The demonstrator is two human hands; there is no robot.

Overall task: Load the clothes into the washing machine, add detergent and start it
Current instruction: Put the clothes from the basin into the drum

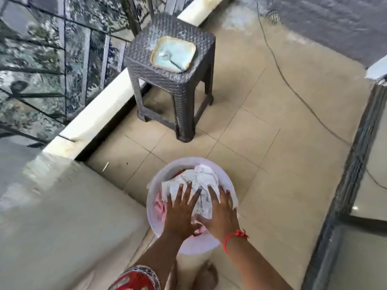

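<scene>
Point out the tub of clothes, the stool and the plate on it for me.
tub [231,186], head view, on its white rim at the right.
stool [184,80], head view, on its woven seat edge.
plate [173,53], head view, on its pale middle.

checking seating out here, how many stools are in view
1. The dark woven-look stool stands on the tiled floor by the railing, beyond the white tub, with a square pale plate on its seat. Others could be out of frame.
</scene>
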